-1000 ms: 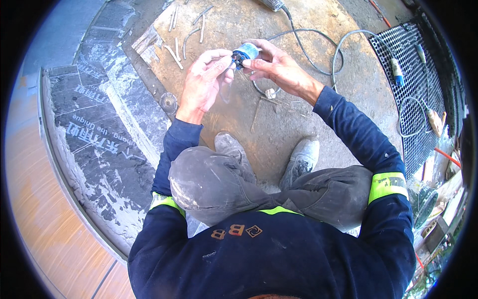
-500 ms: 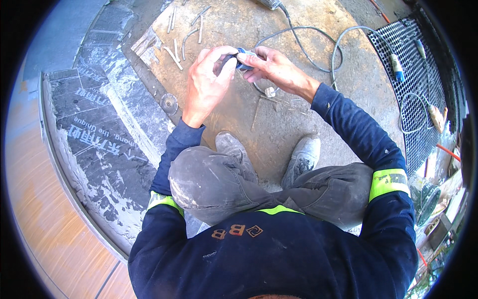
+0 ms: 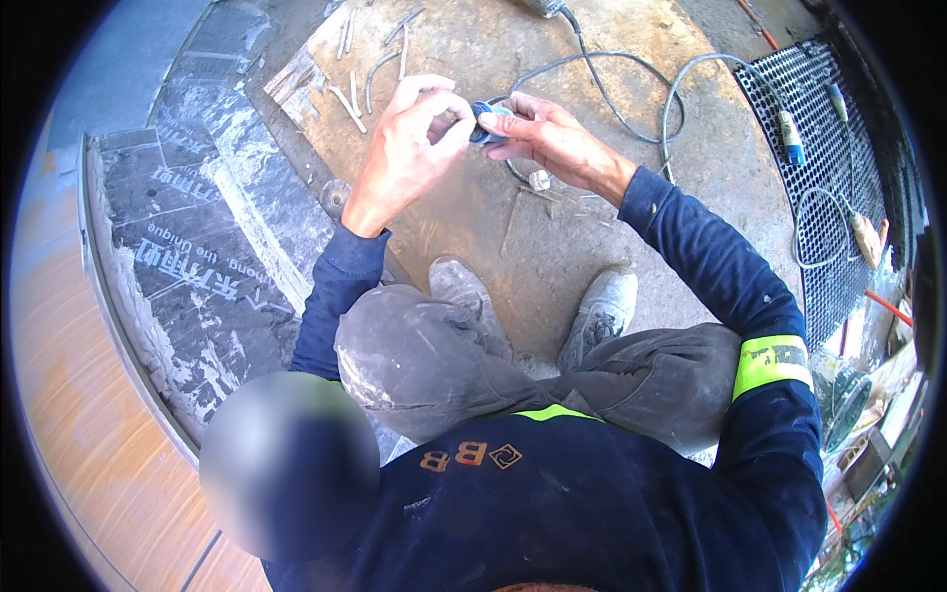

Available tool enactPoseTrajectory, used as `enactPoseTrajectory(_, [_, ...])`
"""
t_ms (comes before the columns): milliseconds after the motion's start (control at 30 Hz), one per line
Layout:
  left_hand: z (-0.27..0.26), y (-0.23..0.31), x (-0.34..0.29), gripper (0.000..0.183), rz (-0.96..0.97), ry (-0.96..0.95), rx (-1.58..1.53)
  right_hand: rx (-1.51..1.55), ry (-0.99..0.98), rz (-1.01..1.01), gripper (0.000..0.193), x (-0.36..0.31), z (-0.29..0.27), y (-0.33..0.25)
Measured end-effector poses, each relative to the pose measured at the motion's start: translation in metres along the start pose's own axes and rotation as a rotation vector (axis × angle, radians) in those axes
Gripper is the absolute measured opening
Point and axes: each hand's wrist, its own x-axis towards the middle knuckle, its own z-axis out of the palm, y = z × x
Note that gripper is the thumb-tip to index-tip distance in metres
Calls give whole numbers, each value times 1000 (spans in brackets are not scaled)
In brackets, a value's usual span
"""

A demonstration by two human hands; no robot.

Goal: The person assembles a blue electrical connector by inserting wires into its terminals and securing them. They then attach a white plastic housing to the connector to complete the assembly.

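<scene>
In the upper middle, my right hand (image 3: 552, 138) pinches a small blue and grey piece (image 3: 487, 122) between thumb and fingers; its exact kind is hard to make out. Just left of it is my left hand (image 3: 414, 133), raised with thumb and fingertips curled together. Whatever those fingertips hold, if anything, is hidden. A grey cable (image 3: 592, 59) loops over the ground and passes close behind my right hand. Below that hand, a small white piece (image 3: 539, 180) lies on the dirty board.
Short cut strips (image 3: 380, 74) and a round disc (image 3: 335, 195) lie left of my hands. A grey tool body (image 3: 545, 6) shows at the top edge. To the right, cable connectors (image 3: 791, 136) rest on black perforated matting (image 3: 838, 109). Dark sheeting (image 3: 187, 247) covers the left.
My left hand has shifted slightly left and up, its fingertips drawing back from the blue piece. My right hand keeps hold of it. A blurred round patch now covers part of my left arm.
</scene>
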Motion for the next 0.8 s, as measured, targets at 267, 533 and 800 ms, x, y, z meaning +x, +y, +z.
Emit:
enactPoseTrajectory(267, [-1,21,3,15,1,81,132,216,-62,52,49,1,0,-7])
enactPoseTrajectory(533, [-1,22,3,13,8,92,108,198,-102,21,52,-1,-5,-4])
enactPoseTrajectory(800, [0,24,2,14,43,81,219,41,-74,8,61,-1,-3,-4])
